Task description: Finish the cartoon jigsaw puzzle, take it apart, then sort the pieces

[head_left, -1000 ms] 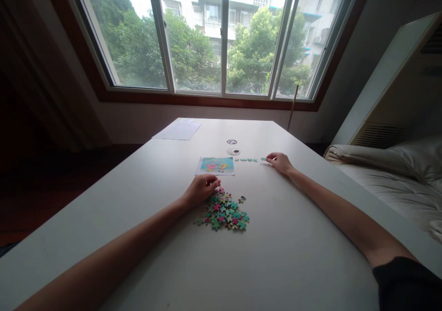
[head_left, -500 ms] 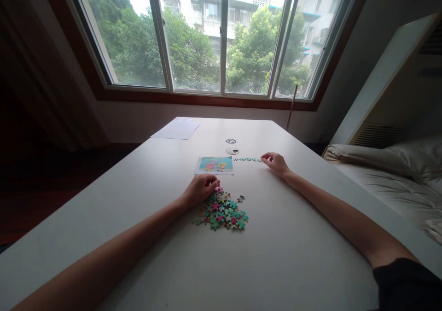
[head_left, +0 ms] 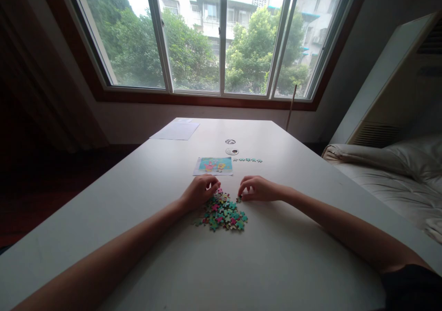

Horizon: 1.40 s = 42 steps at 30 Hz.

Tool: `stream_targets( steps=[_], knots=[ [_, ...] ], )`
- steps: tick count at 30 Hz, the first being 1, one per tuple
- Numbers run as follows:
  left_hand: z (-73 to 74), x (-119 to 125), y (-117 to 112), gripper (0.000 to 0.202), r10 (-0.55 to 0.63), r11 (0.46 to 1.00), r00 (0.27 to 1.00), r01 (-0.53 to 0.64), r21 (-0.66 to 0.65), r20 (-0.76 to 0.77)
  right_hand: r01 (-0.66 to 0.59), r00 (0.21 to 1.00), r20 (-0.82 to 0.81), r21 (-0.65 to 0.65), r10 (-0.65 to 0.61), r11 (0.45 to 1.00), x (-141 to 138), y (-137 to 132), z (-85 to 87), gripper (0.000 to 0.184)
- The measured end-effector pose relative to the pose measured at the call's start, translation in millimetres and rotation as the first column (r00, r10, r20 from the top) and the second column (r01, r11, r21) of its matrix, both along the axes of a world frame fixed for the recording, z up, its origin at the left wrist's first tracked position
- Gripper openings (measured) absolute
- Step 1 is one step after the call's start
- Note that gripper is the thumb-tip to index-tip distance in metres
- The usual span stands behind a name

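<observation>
A heap of jigsaw puzzle pieces [head_left: 226,215], mostly green with some pink and yellow, lies on the white table [head_left: 297,255]. At its far left edge rests my left hand [head_left: 202,190], fingers curled together; whatever is between them is hidden. My right hand [head_left: 258,189] is at the heap's right side, thumb and fingertips closed on a small jigsaw piece [head_left: 239,200] at table level. Beyond the hands lies a picture sheet [head_left: 214,165] with pink and yellow cartoon figures on blue. A short row of jigsaw pieces [head_left: 247,160] runs rightward from the sheet's far right corner.
Two round flat items [head_left: 232,151] lie behind the picture sheet. White papers [head_left: 176,130] are at the table's far left corner. To the right stands a pale padded seat [head_left: 380,173]; a window [head_left: 221,39] spans the wall ahead.
My right hand has left the right end of the row and come back toward me and left, to the loose piece beside the heap. My left hand stays nearly still.
</observation>
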State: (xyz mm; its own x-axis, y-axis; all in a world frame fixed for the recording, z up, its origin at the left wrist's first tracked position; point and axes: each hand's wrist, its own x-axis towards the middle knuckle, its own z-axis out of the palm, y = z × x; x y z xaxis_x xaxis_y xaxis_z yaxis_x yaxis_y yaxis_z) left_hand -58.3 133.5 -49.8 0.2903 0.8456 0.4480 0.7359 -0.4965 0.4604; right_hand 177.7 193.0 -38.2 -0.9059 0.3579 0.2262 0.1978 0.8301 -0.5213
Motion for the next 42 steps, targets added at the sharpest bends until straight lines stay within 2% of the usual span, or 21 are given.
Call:
stream_targets(
  steps=[7,10,17,22,24,27,30,32,36,42],
  knots=[
    [9.6,22.3,-12.6,0.020,-0.101,0.995,0.995,0.102,-0.015,0.022,0.047,0.998,-0.045,-0.106,-0.052,0.993,-3.9,-11.3,1.3,0.011],
    [14.8,30.2,-20.1,0.018,-0.137,0.990,0.989,0.138,-0.033,0.048,0.053,0.992,-0.108,-0.109,-0.065,0.993,-7.2,-16.9,3.1,0.010],
    [16.8,35.2,-23.6,0.015,-0.099,0.991,0.990,0.107,-0.076,0.101,0.103,0.971,-0.199,-0.160,-0.134,0.982,-11.6,-18.6,2.8,0.011],
    [14.5,36.0,-22.6,0.013,-0.087,0.986,0.986,0.106,-0.130,0.145,0.136,0.946,-0.274,-0.145,-0.171,0.980,-14.3,-23.5,4.0,0.015],
    [13.9,36.0,-21.8,0.014,-0.087,0.981,0.979,0.116,-0.156,0.182,0.161,0.931,-0.314,-0.106,-0.187,0.981,-14.9,-26.5,6.0,0.015],
    [14.0,35.5,-18.9,0.017,-0.051,0.965,0.951,0.126,-0.232,0.304,0.245,0.901,-0.378,0.035,-0.215,0.969,-14.4,-29.1,7.2,0.017],
    [15.7,35.2,-16.3,0.021,0.010,0.937,0.889,0.151,-0.313,0.458,0.305,0.882,-0.420,0.169,-0.212,0.937,-13.1,-28.6,4.5,0.022],
    [17.3,35.5,-16.2,0.023,0.041,0.921,0.849,0.172,-0.349,0.528,0.323,0.877,-0.433,0.211,-0.208,0.923,-12.7,-27.5,1.9,0.024],
    [19.0,36.6,-18.0,0.025,0.062,0.906,0.821,0.192,-0.377,0.568,0.355,0.866,-0.446,0.230,-0.226,0.906,-13.0,-26.9,-0.1,0.024],
    [18.7,36.5,-17.8,0.024,0.037,0.911,0.830,0.200,-0.360,0.556,0.329,0.882,-0.434,0.288,-0.183,0.899,-12.0,-27.1,1.2,0.021]
  ],
)
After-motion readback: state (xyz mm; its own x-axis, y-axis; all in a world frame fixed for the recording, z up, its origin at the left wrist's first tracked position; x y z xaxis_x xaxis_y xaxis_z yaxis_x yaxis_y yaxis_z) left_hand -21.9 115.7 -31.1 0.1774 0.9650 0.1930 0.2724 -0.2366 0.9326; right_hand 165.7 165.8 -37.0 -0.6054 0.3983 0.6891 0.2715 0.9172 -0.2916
